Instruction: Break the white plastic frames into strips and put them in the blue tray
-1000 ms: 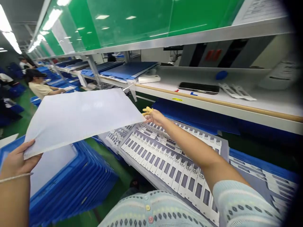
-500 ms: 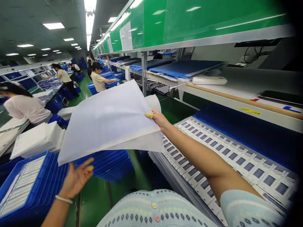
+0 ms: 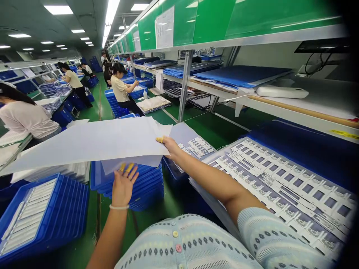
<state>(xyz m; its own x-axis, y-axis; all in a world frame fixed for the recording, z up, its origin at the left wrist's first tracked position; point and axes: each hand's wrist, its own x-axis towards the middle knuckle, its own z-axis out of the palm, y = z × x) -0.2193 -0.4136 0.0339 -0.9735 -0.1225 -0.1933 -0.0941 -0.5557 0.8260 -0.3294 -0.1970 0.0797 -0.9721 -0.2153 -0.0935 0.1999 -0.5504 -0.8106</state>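
Your right hand (image 3: 169,146) is closed on the edge of a big white plastic sheet (image 3: 84,145), pinching it. A yellow finger cap (image 3: 159,139) sits on 1 of its fingers. Your left hand (image 3: 122,188) is open, with its fingers spread and pointing up, just under the sheet. I cannot tell if it touches the sheet. The sheet is held up in the air in front of you, above a stack of blue crates (image 3: 134,190). A paler sheet (image 3: 129,161) sticks out below it. To your right, white card strips (image 3: 288,186) lie in rows on a gray tray (image 3: 241,139). To your left, a blue crate (image 3: 75,209) holds more white strips. A person (image 3: 120,87) sits working farther off.
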